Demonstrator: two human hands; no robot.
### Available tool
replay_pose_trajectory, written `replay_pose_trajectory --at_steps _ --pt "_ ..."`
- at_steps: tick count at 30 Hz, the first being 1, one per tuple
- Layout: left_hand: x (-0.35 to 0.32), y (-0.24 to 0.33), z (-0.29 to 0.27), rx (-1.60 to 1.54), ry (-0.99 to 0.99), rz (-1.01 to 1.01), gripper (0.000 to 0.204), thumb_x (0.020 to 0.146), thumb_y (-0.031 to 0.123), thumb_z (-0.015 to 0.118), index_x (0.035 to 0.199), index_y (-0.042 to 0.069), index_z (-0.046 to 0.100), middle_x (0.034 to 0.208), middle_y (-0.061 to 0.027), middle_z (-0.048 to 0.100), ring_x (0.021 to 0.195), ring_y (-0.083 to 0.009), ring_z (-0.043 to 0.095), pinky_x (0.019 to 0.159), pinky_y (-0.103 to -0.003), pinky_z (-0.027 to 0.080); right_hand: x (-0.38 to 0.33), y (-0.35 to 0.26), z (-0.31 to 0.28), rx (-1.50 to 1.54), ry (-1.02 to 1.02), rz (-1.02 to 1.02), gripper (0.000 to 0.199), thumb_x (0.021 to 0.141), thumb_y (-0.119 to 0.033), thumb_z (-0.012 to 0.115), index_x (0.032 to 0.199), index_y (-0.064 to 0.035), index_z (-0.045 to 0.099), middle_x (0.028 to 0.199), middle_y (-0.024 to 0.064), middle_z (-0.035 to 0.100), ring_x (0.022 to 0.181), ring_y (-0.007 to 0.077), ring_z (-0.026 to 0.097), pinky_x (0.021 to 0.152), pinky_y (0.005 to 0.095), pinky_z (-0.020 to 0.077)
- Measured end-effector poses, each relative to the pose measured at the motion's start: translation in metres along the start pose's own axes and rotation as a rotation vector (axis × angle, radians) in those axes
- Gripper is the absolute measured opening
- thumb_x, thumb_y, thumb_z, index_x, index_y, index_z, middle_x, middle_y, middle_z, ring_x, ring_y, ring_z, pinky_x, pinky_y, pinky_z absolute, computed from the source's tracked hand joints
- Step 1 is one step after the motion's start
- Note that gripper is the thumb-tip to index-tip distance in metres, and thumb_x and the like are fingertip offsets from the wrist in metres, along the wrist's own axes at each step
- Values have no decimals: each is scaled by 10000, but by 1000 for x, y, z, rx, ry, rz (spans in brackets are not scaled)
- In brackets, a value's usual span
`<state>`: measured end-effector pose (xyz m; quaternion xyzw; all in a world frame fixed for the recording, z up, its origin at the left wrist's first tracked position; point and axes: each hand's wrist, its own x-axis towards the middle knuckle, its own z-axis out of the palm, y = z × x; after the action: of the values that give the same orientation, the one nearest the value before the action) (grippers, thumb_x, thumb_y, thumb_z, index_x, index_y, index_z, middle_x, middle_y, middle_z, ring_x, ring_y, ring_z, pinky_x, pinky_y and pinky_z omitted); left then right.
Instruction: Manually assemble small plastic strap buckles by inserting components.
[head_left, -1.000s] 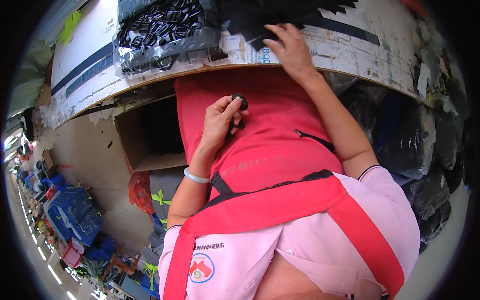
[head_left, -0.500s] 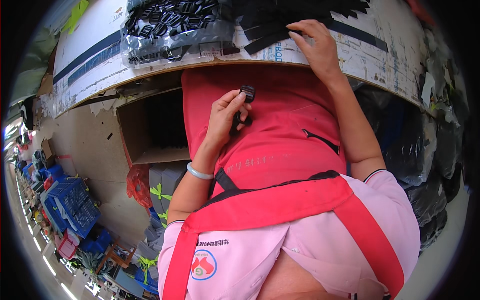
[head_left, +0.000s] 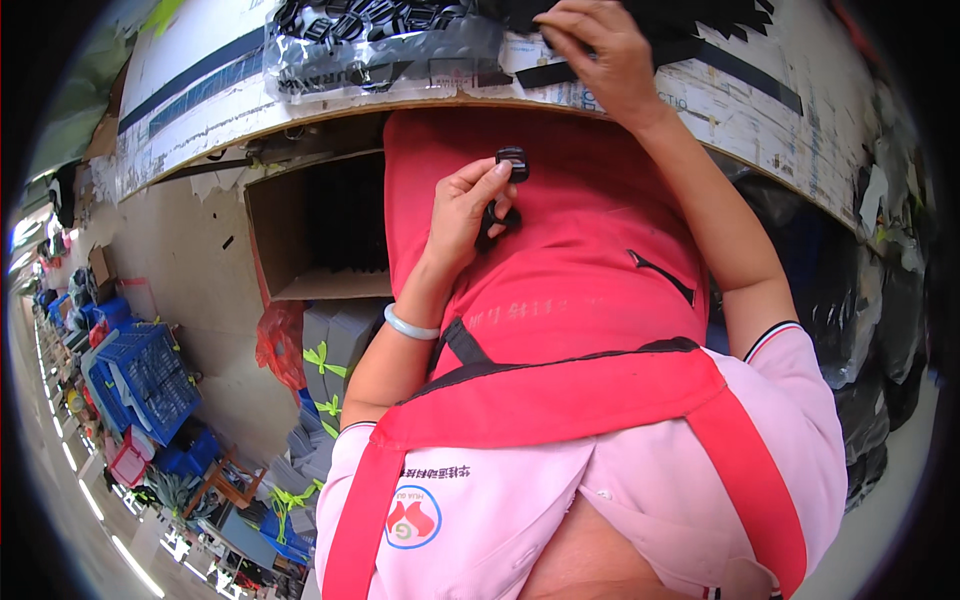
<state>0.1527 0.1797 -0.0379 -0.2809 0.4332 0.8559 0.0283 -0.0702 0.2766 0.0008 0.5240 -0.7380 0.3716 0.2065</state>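
White bench spans the upper part of the view, beyond the red apron; a cardboard box stands below its edge. Black straps lie on the bench right of centre, and a clear bag with loose buckles lies to their left.

Left hand: the grip is closed, thumb and forefinger pinching one black buckle above the apron, short of the bench edge. Lower fingers curl around a second black piece, its kind unclear.

Right hand: it is over the straps, fingers bent and pointing left. Whether its grip is closed on a strap cannot be told.

Relation: from the pinched buckle, the straps lie ahead and to the right, beyond the bench edge. Right hand is the nearer to them. The frontmost strip lies with its long axis roughly along that edge
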Motion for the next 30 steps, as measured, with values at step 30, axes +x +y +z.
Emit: replay_pose_trajectory --at_steps 30 --pt "16 -3 -47 -438 -127 -198 229 962 242 558 944 15 576 832 -67 574 666 -117 536 419 -191 399 -119 -32 25 486 -648 790 275 905 -252 576 1015 -11 653 921 137 681 861 214 648 794 310 483"
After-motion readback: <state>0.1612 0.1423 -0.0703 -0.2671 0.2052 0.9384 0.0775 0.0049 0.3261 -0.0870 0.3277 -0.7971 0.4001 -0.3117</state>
